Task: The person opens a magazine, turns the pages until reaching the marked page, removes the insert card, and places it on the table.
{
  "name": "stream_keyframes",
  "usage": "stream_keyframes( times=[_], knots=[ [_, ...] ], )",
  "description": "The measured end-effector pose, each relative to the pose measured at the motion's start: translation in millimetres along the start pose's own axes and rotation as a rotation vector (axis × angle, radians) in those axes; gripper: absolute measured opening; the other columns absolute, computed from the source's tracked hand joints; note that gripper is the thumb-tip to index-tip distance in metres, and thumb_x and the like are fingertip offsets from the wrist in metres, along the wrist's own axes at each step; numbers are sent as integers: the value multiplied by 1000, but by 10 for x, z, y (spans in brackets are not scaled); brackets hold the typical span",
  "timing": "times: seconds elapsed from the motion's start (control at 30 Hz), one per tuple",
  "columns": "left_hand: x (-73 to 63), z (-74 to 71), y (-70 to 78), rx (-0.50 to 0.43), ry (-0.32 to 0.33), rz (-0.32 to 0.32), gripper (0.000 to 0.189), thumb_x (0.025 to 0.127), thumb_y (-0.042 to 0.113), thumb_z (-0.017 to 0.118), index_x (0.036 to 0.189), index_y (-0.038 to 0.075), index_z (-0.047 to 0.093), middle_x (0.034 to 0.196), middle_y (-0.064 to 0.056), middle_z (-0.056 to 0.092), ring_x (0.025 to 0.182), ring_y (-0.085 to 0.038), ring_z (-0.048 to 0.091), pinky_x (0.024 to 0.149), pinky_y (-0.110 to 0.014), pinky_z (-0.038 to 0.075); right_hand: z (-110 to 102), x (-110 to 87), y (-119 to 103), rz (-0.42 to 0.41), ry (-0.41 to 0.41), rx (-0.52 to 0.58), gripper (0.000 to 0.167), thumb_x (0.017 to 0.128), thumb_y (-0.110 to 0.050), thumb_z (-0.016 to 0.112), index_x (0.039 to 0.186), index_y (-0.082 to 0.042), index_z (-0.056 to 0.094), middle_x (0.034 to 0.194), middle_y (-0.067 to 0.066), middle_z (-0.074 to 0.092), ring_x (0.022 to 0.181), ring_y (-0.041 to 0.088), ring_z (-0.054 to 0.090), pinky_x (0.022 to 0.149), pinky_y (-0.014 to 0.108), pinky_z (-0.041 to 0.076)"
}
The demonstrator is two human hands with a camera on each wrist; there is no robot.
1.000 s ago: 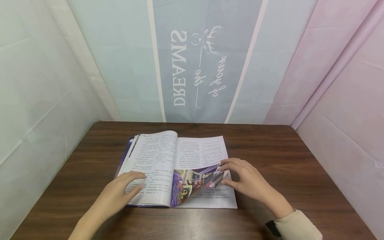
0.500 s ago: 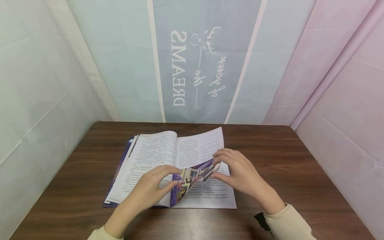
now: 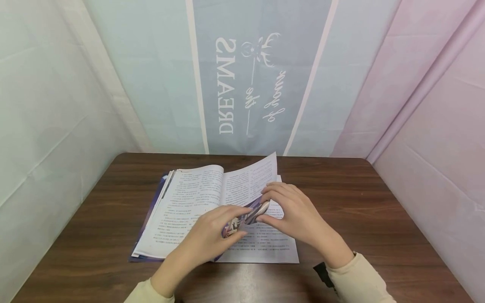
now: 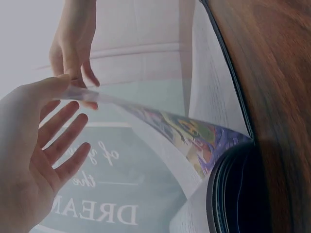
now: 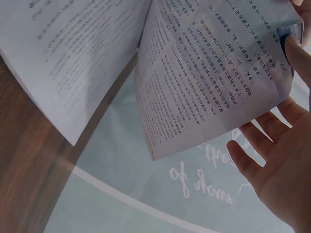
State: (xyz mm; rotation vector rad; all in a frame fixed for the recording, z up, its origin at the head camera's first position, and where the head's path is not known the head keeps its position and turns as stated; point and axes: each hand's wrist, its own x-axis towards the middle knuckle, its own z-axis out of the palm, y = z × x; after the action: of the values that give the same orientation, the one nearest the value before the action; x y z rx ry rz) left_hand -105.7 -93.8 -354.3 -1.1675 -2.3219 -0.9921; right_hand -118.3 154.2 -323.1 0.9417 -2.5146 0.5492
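An open magazine (image 3: 182, 202) with printed text lies on the table. My right hand (image 3: 295, 210) pinches the outer edge of a lifted page (image 3: 255, 174) between thumb and fingers. This page bows upward, with text on its far part and a colourful picture (image 4: 194, 133) along its near part. In the right wrist view the thumb (image 5: 296, 53) lies over the page's edge. My left hand (image 3: 212, 231) is at the picture, thumb and fingers apart; in the left wrist view its thumb (image 4: 53, 87) is right by the page edge, the other fingers spread and extended.
The dark wooden table (image 3: 360, 219) extends around the magazine. A blue-grey curtain (image 3: 261, 97) with mirrored white lettering hangs behind it. Pale fabric walls stand at the left (image 3: 45, 126) and right (image 3: 439, 147).
My right hand has drawn the page's edge up and leftward, raising its far corner. The left hand has moved right from the left-hand page to the lifted page.
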Motion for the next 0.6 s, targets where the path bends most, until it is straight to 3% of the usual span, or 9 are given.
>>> stream_keyframes(
  times=[0.2, 0.6],
  knots=[
    [37, 12, 30, -10, 33, 30, 42, 86, 16, 78, 126, 17, 65, 113, 3, 70, 93, -8, 65, 76, -21, 54, -7, 47, -25, -39, 35, 23, 39, 76, -40, 85, 101, -15, 69, 118, 1, 66, 118, 22, 58, 102, 42, 45],
    [20, -40, -15, 30, 55, -46, 37, 88, 9, 75, 124, 16, 67, 116, 3, 70, 104, -13, 66, 87, -28, 56, 12, 67, -49, -68, 99, 81, 45, 82, -37, 82, 117, -13, 68, 128, 2, 63, 119, 23, 58, 100, 43, 47]
  ],
)
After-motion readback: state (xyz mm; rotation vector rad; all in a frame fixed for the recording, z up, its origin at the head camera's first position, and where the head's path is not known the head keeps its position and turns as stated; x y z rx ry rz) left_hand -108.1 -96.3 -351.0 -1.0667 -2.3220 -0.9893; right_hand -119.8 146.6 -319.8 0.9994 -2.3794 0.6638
